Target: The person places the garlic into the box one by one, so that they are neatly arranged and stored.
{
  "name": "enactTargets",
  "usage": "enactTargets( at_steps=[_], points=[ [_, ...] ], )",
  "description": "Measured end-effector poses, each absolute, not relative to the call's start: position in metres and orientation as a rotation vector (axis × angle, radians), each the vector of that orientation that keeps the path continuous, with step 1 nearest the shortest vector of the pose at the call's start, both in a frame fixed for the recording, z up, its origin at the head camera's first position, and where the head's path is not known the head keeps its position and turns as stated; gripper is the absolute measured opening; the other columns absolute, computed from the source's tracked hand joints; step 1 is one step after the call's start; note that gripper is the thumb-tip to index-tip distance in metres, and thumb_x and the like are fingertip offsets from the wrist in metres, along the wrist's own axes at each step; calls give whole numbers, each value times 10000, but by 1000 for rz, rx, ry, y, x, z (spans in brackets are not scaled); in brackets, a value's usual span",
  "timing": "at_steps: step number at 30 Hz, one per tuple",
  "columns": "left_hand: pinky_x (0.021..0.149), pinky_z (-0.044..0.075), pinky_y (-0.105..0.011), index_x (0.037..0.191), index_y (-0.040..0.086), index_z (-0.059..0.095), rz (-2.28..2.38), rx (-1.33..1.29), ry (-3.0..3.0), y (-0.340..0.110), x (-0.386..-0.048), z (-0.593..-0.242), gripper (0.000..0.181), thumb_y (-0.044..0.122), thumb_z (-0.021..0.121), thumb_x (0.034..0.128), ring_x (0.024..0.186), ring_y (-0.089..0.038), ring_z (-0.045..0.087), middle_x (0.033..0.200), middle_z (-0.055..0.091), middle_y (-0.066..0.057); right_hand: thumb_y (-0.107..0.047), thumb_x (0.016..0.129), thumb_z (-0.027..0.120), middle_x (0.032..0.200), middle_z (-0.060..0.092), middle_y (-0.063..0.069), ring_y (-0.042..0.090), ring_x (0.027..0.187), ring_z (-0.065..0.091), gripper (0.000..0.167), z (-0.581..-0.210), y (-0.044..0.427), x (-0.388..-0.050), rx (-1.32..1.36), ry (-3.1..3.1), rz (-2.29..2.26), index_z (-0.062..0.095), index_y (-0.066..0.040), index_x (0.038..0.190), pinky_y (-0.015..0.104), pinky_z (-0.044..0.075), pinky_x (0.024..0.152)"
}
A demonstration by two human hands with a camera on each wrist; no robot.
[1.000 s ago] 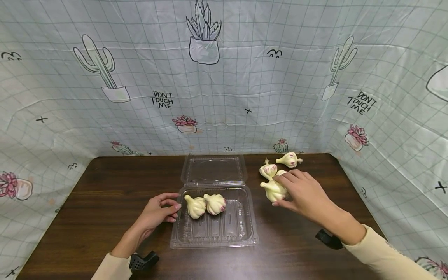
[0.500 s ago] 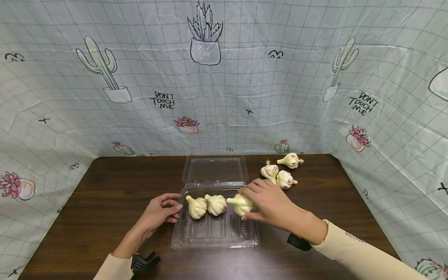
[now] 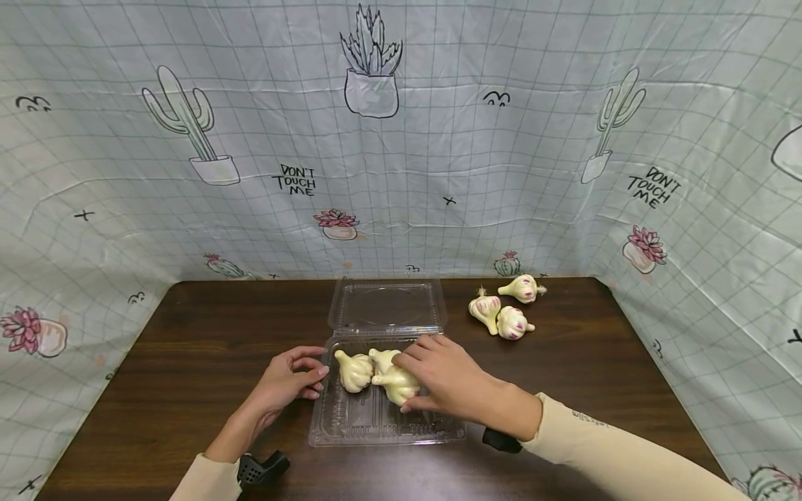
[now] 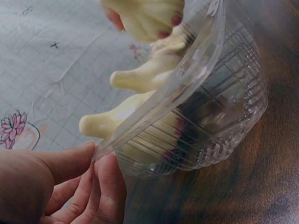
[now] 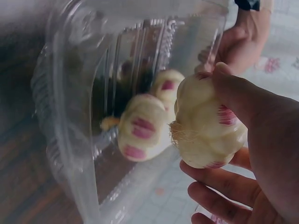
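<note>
A clear plastic clamshell box lies on the table with its lid folded back. My left hand pinches the box's left rim between thumb and fingers, as the left wrist view shows close up. Over the box, my right hand grips a garlic bulb with purple marks and a tuft of roots. Below the held bulb, two garlic bulbs sit in the box: one at the left, the other beside it and partly hidden in the head view.
Three more bulbs lie on the dark wooden table to the right of the lid: a rear bulb, a left bulb and a front bulb. A patterned cloth hangs behind and along the sides.
My right hand has carried a garlic bulb leftward from the group on the right to above the box. The left hand has stayed at the rim.
</note>
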State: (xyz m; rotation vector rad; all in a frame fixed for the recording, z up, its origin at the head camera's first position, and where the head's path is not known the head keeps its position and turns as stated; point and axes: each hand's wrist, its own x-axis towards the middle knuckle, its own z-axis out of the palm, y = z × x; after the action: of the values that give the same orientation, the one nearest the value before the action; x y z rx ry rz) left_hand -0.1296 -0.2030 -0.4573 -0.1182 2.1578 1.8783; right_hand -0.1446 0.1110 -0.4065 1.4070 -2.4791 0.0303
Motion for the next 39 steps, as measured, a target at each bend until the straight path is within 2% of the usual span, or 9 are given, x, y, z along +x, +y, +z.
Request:
enactTargets(
  at_steps=[6, 14, 24, 32, 39],
  points=[
    [649, 620, -262, 1471, -119, 487, 1881, -120, 2159, -202, -129, -456, 489, -2, 663, 1031, 745, -150, 678, 1006, 679, -56, -620, 795, 836, 1161, 715, -11, 183, 1101, 632, 706, -410, 98, -142, 1446, -2519, 26, 682, -132, 1282, 345, 543, 963],
    [657, 619, -250, 1456, -113, 507, 1878, -143, 2160, -201, -128, -453, 468, -9, 662, 1027, 753, -147, 677, 999, 675, -69, -606, 835, 804, 1237, 693, -11, 185, 1140, 626, 716, -413, 88, -140, 1500, -2501, -22, 652, -177, 1388, 324, 539, 971],
    [657, 618, -249, 1454, -111, 510, 1884, -143, 2159, -202, -129, -455, 461, -14, 657, 1028, 755, -148, 677, 992, 676, -70, -657, 821, 775, 1175, 715, -53, 158, 1099, 639, 650, -418, 78, -138, 1532, -2460, -82, 648, -189, 1253, 302, 525, 920],
    [653, 618, -248, 1459, -114, 501, 1883, -131, 2158, -202, -129, -457, 471, 0, 662, 1031, 746, -136, 679, 987, 679, -58, -700, 841, 726, 1173, 723, -67, 155, 1090, 639, 643, -419, 67, -136, 1538, -2478, -175, 635, -208, 1243, 294, 530, 938],
    [654, 619, -247, 1455, -107, 510, 1884, -143, 2160, -201, -130, -458, 457, -4, 655, 1034, 753, -138, 680, 989, 678, -63, -688, 862, 716, 1190, 703, -63, 163, 1170, 621, 652, -424, 60, -134, 1556, -2489, -219, 629, -212, 1299, 315, 528, 1009]
  ],
)
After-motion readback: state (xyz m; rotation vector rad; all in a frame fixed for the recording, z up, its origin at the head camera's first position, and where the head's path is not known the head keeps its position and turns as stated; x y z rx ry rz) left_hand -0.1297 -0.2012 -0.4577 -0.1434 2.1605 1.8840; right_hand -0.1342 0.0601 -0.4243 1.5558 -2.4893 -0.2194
